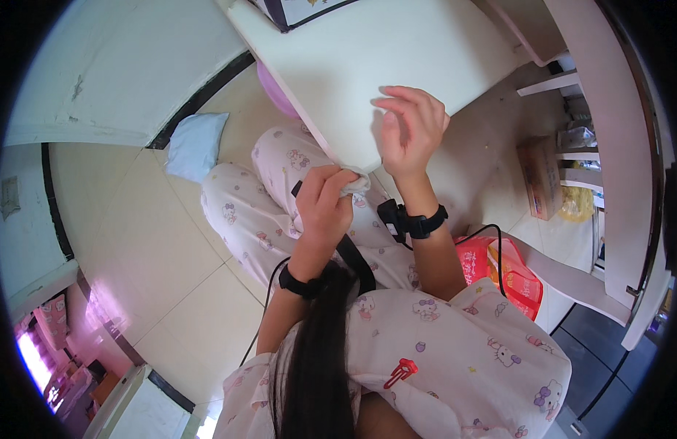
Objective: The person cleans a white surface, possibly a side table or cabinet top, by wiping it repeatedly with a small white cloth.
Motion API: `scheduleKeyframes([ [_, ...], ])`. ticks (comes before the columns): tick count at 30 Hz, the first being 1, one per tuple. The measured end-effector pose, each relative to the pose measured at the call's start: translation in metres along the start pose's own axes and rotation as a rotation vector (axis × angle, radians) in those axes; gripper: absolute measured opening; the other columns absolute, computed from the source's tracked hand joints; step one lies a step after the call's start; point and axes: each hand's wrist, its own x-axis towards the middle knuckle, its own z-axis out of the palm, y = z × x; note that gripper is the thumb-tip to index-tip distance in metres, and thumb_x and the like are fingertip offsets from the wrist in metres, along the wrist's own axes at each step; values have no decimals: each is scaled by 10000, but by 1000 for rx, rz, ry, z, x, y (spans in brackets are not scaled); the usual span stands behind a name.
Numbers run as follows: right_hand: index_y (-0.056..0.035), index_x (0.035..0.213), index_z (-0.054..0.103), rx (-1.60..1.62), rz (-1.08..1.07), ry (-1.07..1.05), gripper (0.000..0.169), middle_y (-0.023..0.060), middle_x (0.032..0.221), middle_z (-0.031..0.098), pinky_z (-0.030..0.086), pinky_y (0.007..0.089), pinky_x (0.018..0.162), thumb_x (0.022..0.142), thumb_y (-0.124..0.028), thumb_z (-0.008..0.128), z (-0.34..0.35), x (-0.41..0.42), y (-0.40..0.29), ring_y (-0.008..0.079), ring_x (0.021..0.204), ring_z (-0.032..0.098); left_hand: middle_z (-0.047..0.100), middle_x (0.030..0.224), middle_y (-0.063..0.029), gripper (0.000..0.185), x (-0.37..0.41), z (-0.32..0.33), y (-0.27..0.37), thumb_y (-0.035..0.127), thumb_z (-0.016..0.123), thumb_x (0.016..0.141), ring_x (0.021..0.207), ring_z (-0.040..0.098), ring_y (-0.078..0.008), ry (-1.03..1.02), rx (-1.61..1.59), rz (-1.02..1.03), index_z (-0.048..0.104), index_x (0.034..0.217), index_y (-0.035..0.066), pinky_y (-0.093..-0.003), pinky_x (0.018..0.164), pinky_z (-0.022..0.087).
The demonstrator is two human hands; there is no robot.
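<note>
My left hand (325,203) is closed around a small bunched whitish cloth (356,181), right by the near corner of the white tabletop (338,71). Over that tabletop's right part, my right hand (412,129) is raised with its fingers loosely curved and apart, holding nothing. Black straps with cables circle both wrists, and a small black device (392,220) sits at the right one. Below the hands are my legs in printed pale pink trousers (245,219).
A pale blue bag or cushion (197,145) lies on the tiled floor at left. Under the table's left edge shows a purple round object (275,90). A red printed bag (503,269) and a cardboard box (538,178) stand at right, near a shelf. A framed item (311,11) rests on the table's far side.
</note>
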Motion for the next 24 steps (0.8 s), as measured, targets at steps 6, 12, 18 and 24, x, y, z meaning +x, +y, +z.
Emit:
scheduleKeyframes([
  [6, -159, 765, 666, 15, -6, 4, 83, -31, 951, 651, 325, 326, 835, 722, -174, 597, 1, 1, 3, 197, 934, 548, 574, 817, -92, 357, 17, -2, -7, -144, 566, 556, 712, 582, -258, 69, 94, -31, 643, 849, 45, -324, 599, 471],
  [12, -159, 755, 666, 12, -15, 0, 75, -32, 949, 651, 329, 324, 824, 725, -174, 599, 1, 0, 2, 196, 928, 548, 563, 817, -97, 376, -9, 5, 0, -155, 562, 570, 724, 573, -261, -54, 39, 70, 647, 878, 42, -317, 595, 455],
  [18, -158, 751, 664, 30, -52, 7, 58, -35, 946, 650, 331, 322, 824, 715, -169, 621, 2, -1, 6, 191, 926, 546, 575, 815, -93, 385, 13, 5, -8, -127, 589, 538, 715, 579, -258, 128, 180, 118, 636, 877, 48, -311, 563, 461],
  [24, -155, 750, 663, 26, -41, 14, 54, -36, 947, 648, 335, 322, 826, 709, -169, 631, 2, 0, 5, 191, 925, 546, 574, 819, -99, 405, 7, 7, -3, -152, 584, 528, 714, 580, -261, 71, 64, 145, 634, 878, 45, -316, 576, 469],
])
